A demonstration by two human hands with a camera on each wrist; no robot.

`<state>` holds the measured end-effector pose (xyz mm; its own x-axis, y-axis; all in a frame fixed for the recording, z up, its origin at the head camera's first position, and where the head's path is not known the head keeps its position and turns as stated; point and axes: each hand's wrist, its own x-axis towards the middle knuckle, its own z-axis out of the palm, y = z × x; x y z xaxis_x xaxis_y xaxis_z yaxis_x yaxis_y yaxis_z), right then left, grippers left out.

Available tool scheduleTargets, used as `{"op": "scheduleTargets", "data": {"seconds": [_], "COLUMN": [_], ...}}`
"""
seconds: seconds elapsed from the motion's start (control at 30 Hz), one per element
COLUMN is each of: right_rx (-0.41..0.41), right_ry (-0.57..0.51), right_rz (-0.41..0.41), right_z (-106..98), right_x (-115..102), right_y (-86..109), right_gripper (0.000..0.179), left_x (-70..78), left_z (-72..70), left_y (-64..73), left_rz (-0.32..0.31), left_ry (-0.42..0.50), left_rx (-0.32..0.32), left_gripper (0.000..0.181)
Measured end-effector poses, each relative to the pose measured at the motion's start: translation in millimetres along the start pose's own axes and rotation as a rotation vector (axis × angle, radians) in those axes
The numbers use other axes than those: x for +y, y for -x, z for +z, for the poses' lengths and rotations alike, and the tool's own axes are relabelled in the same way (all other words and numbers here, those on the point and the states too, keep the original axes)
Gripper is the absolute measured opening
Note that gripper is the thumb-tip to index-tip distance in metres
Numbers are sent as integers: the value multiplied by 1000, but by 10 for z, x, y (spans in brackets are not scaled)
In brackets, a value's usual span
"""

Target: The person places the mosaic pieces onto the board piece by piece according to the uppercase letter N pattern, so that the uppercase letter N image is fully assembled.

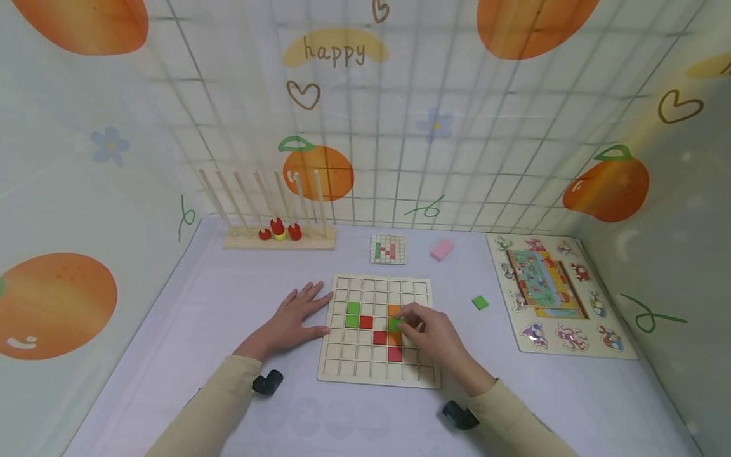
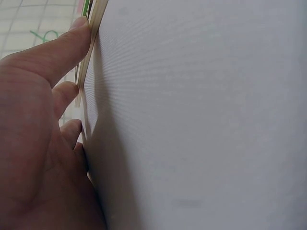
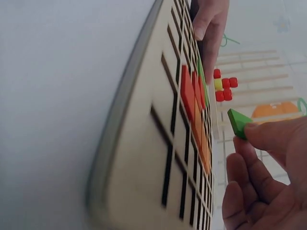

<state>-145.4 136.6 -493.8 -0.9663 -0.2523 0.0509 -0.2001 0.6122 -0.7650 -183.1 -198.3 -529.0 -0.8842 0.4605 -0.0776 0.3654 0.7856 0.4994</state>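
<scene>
A square wooden grid board (image 1: 348,365) lies flat in the middle of the table. Two green tiles (image 1: 353,308), several red tiles (image 1: 379,337) and two orange tiles (image 1: 395,340) sit in its cells. My right hand (image 1: 436,336) pinches a green tile (image 3: 238,123) between thumb and forefinger, raised over the board's right half, near the orange tiles. Fingers spread, my left hand (image 1: 294,324) rests on the table with its thumb and forefinger touching the board's left edge. In the left wrist view, the thumb (image 2: 57,55) meets that edge.
Behind the board lie a small pattern card (image 1: 388,249) and a pink block (image 1: 441,249). A loose green tile (image 1: 480,303) is to the right, before an animal puzzle board (image 1: 548,343). At back left stands a peg rack (image 1: 245,243) with red and yellow beads.
</scene>
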Motion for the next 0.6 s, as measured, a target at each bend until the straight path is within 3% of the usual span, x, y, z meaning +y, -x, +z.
{"op": "scheduleTargets", "data": {"seconds": [0.6], "right_rx": [-91], "right_ry": [19], "right_rz": [-127], "right_z": [359], "right_x": [-204], "right_y": [-121], "right_gripper": [14], "left_x": [32], "left_z": [-24], "left_y": [15], "left_rz": [2], "left_ry": [2], "left_rx": [0], "left_gripper": [81]}}
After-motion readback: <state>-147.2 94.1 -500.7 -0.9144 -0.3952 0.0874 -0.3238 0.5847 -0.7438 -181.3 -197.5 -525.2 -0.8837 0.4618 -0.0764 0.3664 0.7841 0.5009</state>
